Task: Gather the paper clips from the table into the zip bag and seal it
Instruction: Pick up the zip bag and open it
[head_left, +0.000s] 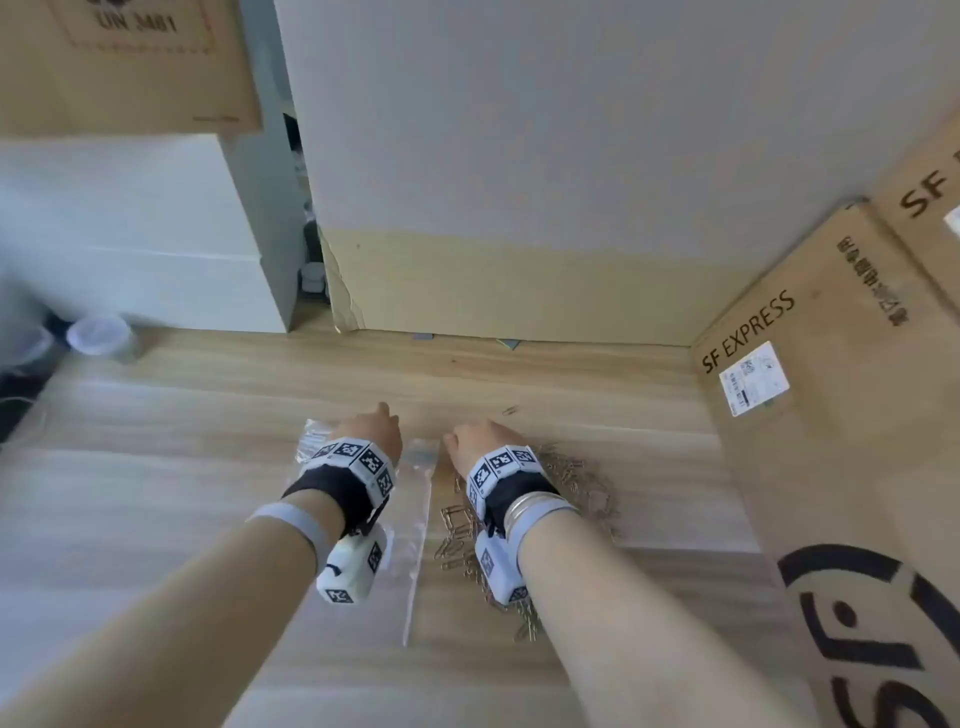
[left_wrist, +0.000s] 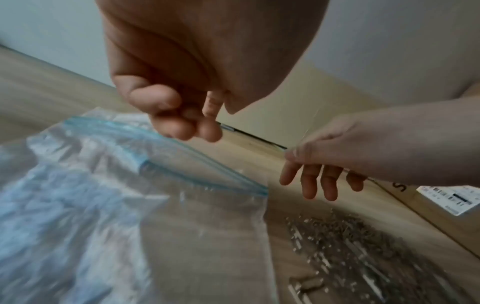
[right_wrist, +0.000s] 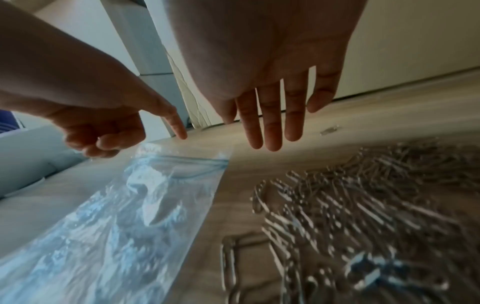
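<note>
A clear zip bag (head_left: 415, 519) with a blue zip strip (left_wrist: 182, 164) lies flat on the wooden table (head_left: 182, 467). My left hand (head_left: 371, 431) hovers just over the bag's mouth and holds nothing; its index finger points out while the other fingers (left_wrist: 182, 127) curl loosely. A pile of metal paper clips (head_left: 587, 483) lies right of the bag, partly under my right forearm. My right hand (head_left: 478, 441) hangs between bag (right_wrist: 130, 205) and clips (right_wrist: 363, 195), fingers (right_wrist: 270, 123) straight and empty. One stray clip (head_left: 510, 410) lies farther back.
A tall SF Express cardboard box (head_left: 831, 415) walls off the right side. A big white and brown box (head_left: 519, 208) stands close behind the hands. White boxes (head_left: 130, 234) and a plastic cup (head_left: 98, 335) sit at the back left.
</note>
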